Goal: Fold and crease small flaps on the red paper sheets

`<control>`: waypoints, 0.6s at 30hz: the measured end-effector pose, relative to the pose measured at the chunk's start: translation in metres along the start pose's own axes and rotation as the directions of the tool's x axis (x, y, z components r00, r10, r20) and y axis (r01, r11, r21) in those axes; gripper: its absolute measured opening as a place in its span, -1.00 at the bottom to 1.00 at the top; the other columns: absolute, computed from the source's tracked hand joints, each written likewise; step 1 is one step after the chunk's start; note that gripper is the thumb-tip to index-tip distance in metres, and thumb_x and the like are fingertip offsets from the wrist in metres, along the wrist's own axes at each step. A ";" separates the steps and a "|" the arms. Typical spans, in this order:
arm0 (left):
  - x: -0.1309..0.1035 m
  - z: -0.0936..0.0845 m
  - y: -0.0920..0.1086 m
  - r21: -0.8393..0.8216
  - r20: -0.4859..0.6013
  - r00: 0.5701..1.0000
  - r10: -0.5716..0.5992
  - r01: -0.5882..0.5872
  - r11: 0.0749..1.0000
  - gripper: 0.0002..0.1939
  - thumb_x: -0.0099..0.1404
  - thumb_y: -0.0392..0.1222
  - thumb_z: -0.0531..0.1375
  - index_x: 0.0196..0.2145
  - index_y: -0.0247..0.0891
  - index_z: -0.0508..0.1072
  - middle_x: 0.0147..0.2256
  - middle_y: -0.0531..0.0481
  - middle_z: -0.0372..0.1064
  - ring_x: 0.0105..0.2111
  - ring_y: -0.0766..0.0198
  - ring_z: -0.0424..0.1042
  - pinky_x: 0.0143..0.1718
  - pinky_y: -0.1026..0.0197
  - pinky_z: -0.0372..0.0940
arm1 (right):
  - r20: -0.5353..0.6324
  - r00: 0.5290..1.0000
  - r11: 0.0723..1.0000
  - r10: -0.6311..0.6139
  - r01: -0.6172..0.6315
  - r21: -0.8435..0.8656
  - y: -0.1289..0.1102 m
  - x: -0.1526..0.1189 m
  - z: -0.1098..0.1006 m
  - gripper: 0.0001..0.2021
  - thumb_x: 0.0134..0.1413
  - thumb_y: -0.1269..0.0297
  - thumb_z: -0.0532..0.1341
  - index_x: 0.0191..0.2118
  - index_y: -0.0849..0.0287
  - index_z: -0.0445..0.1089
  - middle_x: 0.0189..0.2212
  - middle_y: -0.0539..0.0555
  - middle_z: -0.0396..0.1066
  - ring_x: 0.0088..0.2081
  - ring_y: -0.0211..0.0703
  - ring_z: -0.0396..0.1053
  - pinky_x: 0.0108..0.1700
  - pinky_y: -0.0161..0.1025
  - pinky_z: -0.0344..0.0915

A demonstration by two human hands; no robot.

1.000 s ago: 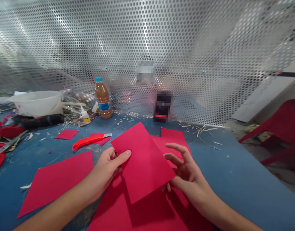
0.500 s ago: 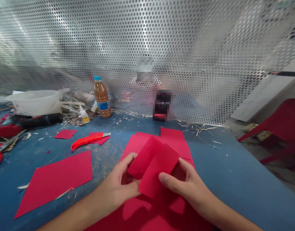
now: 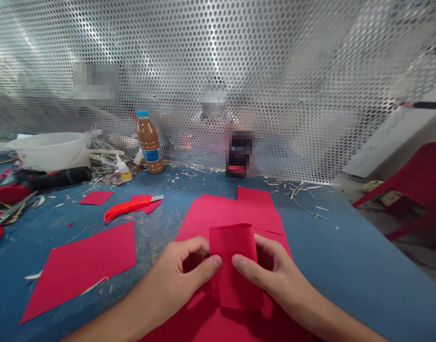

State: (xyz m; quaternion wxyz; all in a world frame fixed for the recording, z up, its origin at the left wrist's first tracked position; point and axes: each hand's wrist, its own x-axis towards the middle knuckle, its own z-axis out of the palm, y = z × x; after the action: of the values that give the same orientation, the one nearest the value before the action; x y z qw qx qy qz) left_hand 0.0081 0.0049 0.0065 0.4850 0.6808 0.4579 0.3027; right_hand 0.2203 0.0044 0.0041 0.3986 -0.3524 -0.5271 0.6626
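Between my two hands is a folded piece of red paper (image 3: 235, 280), bent over on itself with a rounded fold along its right side. My left hand (image 3: 185, 266) pinches its left edge, thumb in front and fingers behind. On the right side, my right hand (image 3: 271, 266) grips it the same way, its thumb pressed on the front face. The fingers behind the paper are partly hidden. Beneath the hands lie larger red sheets (image 3: 200, 213), with a smaller red piece (image 3: 257, 209) on top at the upper right.
To the left lie a red sheet (image 3: 93, 261), a red-handled utility knife (image 3: 128, 208) and a small red scrap (image 3: 96, 197). Farther back stand a bottle of brown liquid (image 3: 150, 145), a glue bottle (image 3: 123, 168), a white tub (image 3: 54, 152) and a black-and-red power tool (image 3: 43, 181). A perforated metal panel (image 3: 275, 71) rises behind.
The red paper, earlier tilted with two flaps fanned apart, now stands upright with the flaps brought over each other. Both thumbs now rest on its front face.
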 end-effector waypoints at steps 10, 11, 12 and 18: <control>0.000 0.001 -0.004 -0.034 0.052 0.998 -0.024 0.026 0.999 -0.62 0.46 0.00 0.14 -0.48 -0.21 0.27 -0.54 0.18 0.08 -0.52 0.36 0.07 -0.48 0.29 0.02 | -0.043 0.999 0.999 0.016 -0.015 0.043 0.004 0.000 0.000 -0.76 0.10 0.15 0.49 -0.20 0.13 0.55 -0.37 0.00 0.59 -0.34 -0.17 0.55 -0.28 -0.30 0.52; 0.000 0.000 -0.004 -0.037 0.055 0.998 -0.026 0.028 0.999 -0.62 0.47 0.00 0.13 -0.48 -0.22 0.27 -0.53 0.18 0.08 -0.51 0.36 0.07 -0.48 0.29 0.03 | -0.042 0.999 0.999 0.015 -0.013 0.040 0.004 0.000 0.001 -0.76 0.11 0.15 0.49 -0.18 0.13 0.56 -0.36 0.01 0.59 -0.33 -0.15 0.56 -0.27 -0.29 0.52; 0.000 0.000 -0.004 -0.035 0.058 0.998 -0.028 0.030 0.999 -0.62 0.47 0.00 0.13 -0.47 -0.22 0.28 -0.53 0.18 0.09 -0.51 0.36 0.08 -0.47 0.29 0.03 | -0.042 0.999 0.999 0.015 -0.014 0.035 0.004 0.000 0.001 -0.75 0.11 0.14 0.49 -0.16 0.13 0.56 -0.36 0.01 0.59 -0.32 -0.14 0.56 -0.26 -0.28 0.53; -0.001 -0.001 -0.002 -0.011 0.066 0.997 -0.036 0.037 0.999 -0.63 0.47 0.02 0.11 -0.45 -0.22 0.31 -0.51 0.14 0.15 -0.48 0.33 0.14 -0.45 0.28 0.07 | -0.043 0.999 1.000 0.007 -0.007 0.009 0.004 0.000 0.001 -0.73 0.13 0.12 0.48 -0.13 0.12 0.57 -0.35 0.03 0.60 -0.30 -0.11 0.57 -0.25 -0.26 0.54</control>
State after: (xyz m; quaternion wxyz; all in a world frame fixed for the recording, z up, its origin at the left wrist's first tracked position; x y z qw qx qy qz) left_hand 0.0062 0.0043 0.0044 0.5095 0.6791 0.4520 0.2739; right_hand 0.2188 0.0031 0.0003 0.4091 -0.3667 -0.5141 0.6587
